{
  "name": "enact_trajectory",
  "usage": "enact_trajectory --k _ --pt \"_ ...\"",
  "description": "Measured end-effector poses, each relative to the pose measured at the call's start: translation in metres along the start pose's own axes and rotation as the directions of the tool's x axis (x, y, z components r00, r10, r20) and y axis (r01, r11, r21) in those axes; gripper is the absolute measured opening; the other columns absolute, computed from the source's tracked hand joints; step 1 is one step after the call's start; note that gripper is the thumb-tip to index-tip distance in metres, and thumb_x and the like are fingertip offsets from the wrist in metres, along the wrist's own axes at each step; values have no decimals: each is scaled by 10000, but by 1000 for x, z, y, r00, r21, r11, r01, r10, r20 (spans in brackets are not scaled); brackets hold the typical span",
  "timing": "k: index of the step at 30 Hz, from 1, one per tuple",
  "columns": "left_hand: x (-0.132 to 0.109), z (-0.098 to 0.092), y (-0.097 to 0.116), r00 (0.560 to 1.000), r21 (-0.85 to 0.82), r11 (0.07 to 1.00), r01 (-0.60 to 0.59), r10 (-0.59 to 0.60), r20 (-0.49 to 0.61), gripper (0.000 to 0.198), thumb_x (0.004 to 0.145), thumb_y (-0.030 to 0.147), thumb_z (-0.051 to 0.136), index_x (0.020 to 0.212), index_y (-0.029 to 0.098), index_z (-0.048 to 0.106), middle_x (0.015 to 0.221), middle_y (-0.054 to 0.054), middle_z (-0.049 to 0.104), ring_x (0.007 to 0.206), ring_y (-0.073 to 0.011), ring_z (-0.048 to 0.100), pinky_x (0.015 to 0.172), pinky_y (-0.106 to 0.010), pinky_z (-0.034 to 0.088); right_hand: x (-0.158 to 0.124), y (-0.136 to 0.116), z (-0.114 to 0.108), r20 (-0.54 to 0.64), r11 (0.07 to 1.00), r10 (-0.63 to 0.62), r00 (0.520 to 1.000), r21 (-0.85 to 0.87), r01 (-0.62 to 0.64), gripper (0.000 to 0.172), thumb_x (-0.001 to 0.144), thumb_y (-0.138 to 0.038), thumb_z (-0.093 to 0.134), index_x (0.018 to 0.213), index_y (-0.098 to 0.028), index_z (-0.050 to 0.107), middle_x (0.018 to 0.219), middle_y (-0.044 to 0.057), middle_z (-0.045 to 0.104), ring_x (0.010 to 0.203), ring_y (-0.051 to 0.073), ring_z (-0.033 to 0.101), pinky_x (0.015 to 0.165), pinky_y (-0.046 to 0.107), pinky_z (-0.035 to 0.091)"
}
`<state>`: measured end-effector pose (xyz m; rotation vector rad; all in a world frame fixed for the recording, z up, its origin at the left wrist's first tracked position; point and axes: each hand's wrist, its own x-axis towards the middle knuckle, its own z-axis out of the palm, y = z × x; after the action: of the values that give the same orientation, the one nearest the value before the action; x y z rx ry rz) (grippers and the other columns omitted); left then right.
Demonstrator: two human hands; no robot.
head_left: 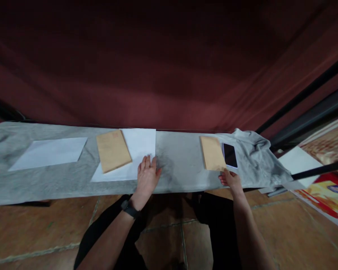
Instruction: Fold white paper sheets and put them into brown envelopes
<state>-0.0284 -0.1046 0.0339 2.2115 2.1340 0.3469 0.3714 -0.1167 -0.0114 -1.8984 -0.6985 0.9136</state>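
The left hand [147, 176] lay flat and open on the gray cloth [180, 161] that covered the table. Its fingers were stretched out, close together, and held nothing. The fingertips rested on the near right corner of the middle sheet [141, 144], a white paper. On the left part of this sheet lay the left envelope [113, 150], brown and a little turned, just beside the hand but not touching it. A black watch [129, 209] was on the left wrist.

The right hand [231, 179] was at the near edge of the table, with its fingers bent. They touched the near corner of the right envelope [212, 153], also brown, which lay flat on the cloth. I could not tell if the fingers pinched the envelope or only touched it. A dark phone [230, 155] lay just to the right of this envelope, touching its edge or almost.

Far to the left lay the left sheet [49, 153], well apart from both hands. Behind the table hung a dark red curtain [169, 75]. On the right, the cloth was bunched, and beyond it another white paper [298, 161] was seen. Under the table was a brown tiled floor [30, 232].
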Motion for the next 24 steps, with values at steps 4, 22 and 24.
enact_trajectory --k 4,22,24 --pt "-2 3 -10 987 90 995 43 -56 153 592 976 371 563 1480 66 500 1581 -251 443 1485 -386 396 1179 -537 358 -8 -1 12 51 971 -205 977 -116 209 479 831 -668 631 702 -207 634 570 35 696 430 142 583 430 242 479" --pt "-11 -1 40 931 -125 923 -365 364 -29 306 924 61 477 1117 174 686 1089 -124 749 1011 -264 697 967 -413 527 -50 -54 132 590 967 -255 766 181 182 314 839 -520 740 953 -228 749 817 25 760 671 163 688 630 259 569" --pt "-20 9 62 874 -181 856 -484 480 -68 294 915 53 507 1120 175 678 1062 -106 750 1009 -254 696 980 -412 518 -54 -54 140 620 973 -222 753 197 124 366 843 -561 722 955 -213 743 834 30 754 696 170 691 636 266 565"
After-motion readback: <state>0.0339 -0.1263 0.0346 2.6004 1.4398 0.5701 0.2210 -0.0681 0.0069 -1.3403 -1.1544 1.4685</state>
